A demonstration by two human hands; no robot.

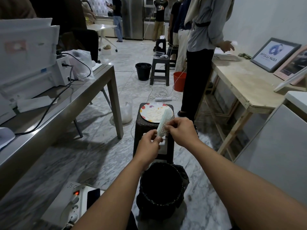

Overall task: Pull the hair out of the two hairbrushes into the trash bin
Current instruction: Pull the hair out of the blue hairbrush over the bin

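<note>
Pale-green hairbrush gripped by left hand, right hand pinching at its bristles above black-lined trash bin.

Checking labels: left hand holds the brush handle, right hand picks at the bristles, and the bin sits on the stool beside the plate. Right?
Not quite. The head view shows the bin on the floor in front of the stool, below the hands. The rest holds: left hand holds the brush handle, right hand picks at the bristles, and the plate is on the stool.
</note>
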